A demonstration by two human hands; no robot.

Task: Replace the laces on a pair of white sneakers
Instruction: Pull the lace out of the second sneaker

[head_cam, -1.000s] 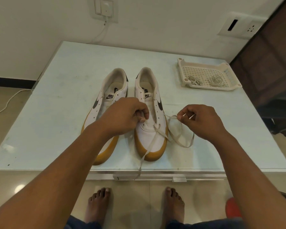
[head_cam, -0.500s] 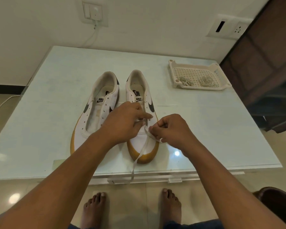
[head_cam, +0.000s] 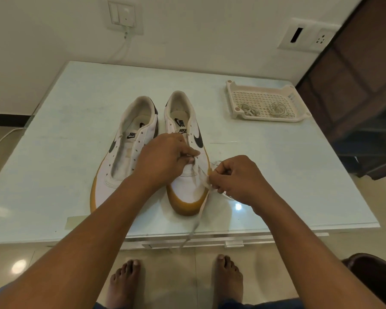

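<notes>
2 sneakers (head_cam: 108,172) (head_cam: 187,189), 2 hands (head_cam: 165,157) (head_cam: 239,175) seemingly pinching 1 lace (head_cam: 193,228), 1 tray (head_cam: 231,94)

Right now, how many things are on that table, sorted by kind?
White sneakers: 2, one unlaced, one being laced
Loose lace: 1
Tray: 1
Coiled laces in the tray: 2
Total: 6

The left hand (head_cam: 165,159) hides the lace holes in the middle of one shoe (head_cam: 187,192). The lace (head_cam: 194,224) is a blur where the right hand (head_cam: 239,177) pinches it. The two pale tangles (head_cam: 276,109) in the tray (head_cam: 232,88) are too small to name for sure.
</notes>
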